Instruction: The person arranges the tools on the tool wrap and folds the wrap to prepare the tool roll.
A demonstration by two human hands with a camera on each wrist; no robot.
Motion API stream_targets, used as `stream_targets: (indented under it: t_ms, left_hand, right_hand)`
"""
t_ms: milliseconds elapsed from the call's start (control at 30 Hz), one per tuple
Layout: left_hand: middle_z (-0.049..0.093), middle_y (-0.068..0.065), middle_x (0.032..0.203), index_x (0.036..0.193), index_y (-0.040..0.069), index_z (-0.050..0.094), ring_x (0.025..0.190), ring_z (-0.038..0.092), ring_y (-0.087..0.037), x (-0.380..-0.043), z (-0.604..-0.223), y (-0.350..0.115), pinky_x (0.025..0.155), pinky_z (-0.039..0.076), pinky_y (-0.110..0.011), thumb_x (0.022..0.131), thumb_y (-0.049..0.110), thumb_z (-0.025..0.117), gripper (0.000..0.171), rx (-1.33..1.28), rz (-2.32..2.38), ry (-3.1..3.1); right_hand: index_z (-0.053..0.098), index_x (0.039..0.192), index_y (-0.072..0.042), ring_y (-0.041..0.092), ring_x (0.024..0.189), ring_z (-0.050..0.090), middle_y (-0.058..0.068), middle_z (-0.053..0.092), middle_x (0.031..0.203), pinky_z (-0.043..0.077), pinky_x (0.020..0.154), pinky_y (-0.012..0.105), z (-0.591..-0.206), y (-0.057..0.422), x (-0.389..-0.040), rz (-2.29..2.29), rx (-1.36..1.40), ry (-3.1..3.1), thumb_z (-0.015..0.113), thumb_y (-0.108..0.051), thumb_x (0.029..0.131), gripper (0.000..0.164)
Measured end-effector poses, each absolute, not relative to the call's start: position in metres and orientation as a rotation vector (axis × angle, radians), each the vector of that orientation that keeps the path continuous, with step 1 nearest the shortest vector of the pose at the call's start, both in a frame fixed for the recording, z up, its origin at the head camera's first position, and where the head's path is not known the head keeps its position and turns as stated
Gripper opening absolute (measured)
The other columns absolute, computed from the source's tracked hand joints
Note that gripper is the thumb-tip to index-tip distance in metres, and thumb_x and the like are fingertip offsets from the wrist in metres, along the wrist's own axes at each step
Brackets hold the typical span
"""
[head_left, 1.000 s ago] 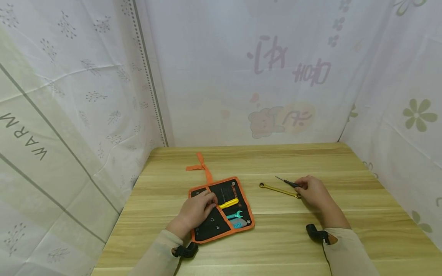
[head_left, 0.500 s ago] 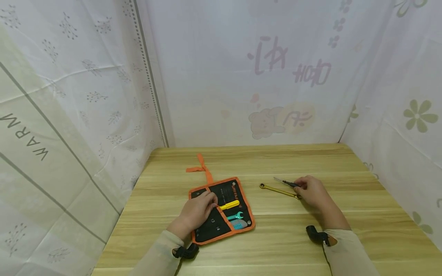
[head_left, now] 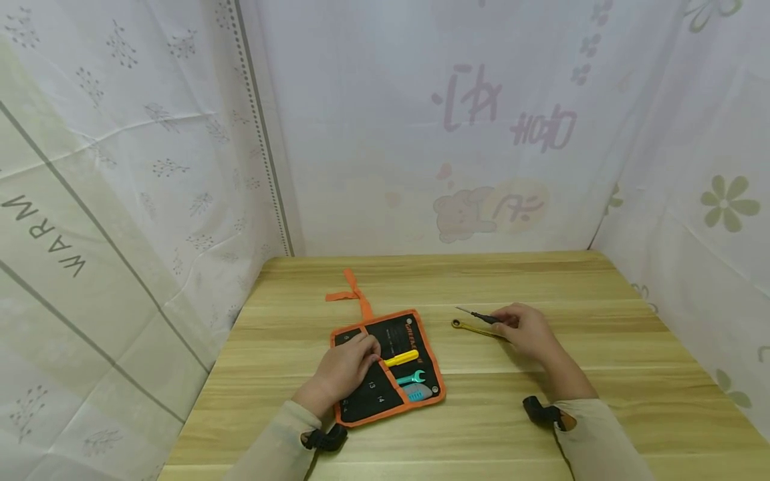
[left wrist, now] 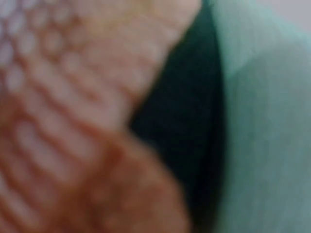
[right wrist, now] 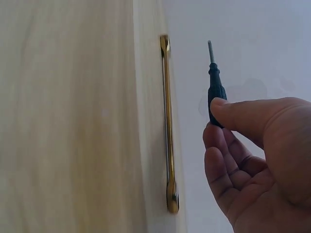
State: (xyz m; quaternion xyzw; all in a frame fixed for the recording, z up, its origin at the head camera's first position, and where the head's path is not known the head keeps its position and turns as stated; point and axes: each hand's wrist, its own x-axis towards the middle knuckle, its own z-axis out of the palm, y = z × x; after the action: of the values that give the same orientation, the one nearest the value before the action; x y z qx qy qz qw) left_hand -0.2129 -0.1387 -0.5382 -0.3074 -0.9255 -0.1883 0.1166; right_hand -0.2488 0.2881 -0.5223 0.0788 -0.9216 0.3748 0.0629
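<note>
Wooden tabletop (head_left: 481, 421); we've right hand (head_left: 531, 334) fingers pinching screwdriver (head_left: 484, 318) right of pouch (head_left: 363, 406), shaft pouchward; left hand (head_left: 343, 369) fingers pinching pouch.

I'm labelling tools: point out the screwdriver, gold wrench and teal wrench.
Screwdriver (right wrist: 215, 88), right wrist view: dark handle.
Gold wrench (right wrist: 169, 121), right wrist view: middle of shaft.
Teal wrench (head_left: 410, 380), head view: visible shank.

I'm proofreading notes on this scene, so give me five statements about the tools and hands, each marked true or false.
1. The right hand pinches a dark screwdriver. True.
2. The left hand rests on the tool pouch. True.
3. No wrench is in the pouch. False: a teal wrench is tucked there.
4. The gold wrench lies on the table. True.
5. A red handle sticks out of the pouch. False: it is a yellow handle.
</note>
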Motion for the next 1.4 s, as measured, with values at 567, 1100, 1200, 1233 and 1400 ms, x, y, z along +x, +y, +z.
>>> stream_targets:
  t_ms: [567,1100,1200,1233,1400]
  left_hand:
    - [0.051,0.014,0.09,0.102,0.023,0.063,0.064,0.045,-0.001,-0.215,-0.54,-0.139,0.057,0.043,-0.023,0.106,0.027,0.066,0.006,-0.9,-0.619,-2.699]
    - [0.051,0.014,0.091,0.101,0.021,0.062,0.064,0.045,-0.001,-0.213,-0.541,-0.138,0.057,0.044,-0.024,0.106,0.028,0.064,0.008,-0.899,-0.657,-2.703]
    - [0.051,0.014,0.091,0.101,0.023,0.062,0.065,0.046,-0.001,-0.213,-0.54,-0.138,0.058,0.044,-0.023,0.105,0.026,0.065,0.007,-0.895,-0.661,-2.704]
    - [0.051,0.014,0.092,0.101,0.024,0.062,0.065,0.046,-0.001,-0.213,-0.54,-0.138,0.058,0.045,-0.023,0.105,0.026,0.066,0.006,-0.892,-0.662,-2.702]
    - [0.052,0.015,0.092,0.101,0.024,0.062,0.066,0.047,-0.001,-0.213,-0.54,-0.138,0.059,0.045,-0.024,0.104,0.024,0.068,0.007,-0.883,-0.654,-2.697]
  right_hand:
    - [0.078,0.113,-0.014,0.017,0.09,0.066,-0.003,0.071,0.1,0.056,0.075,0.035,-0.505,0.256,-0.249,1.254,0.461,-2.775,0.078,-0.013,0.097,0.017]
    - [0.078,0.105,-0.019,0.014,0.087,0.066,-0.007,0.071,0.097,0.056,0.076,0.037,-0.5,0.225,-0.253,1.295,0.596,-2.766,0.079,-0.01,0.095,0.013]
    - [0.078,0.105,-0.019,0.013,0.087,0.066,-0.008,0.071,0.098,0.056,0.077,0.036,-0.502,0.222,-0.255,1.278,0.614,-2.76,0.079,-0.011,0.095,0.013]
    - [0.078,0.105,-0.019,0.013,0.087,0.066,-0.008,0.071,0.098,0.056,0.076,0.036,-0.503,0.221,-0.256,1.276,0.623,-2.759,0.079,-0.011,0.095,0.012]
    - [0.079,0.104,-0.02,0.013,0.087,0.067,-0.008,0.071,0.098,0.057,0.077,0.036,-0.504,0.214,-0.257,1.288,0.642,-2.761,0.08,-0.011,0.095,0.013]
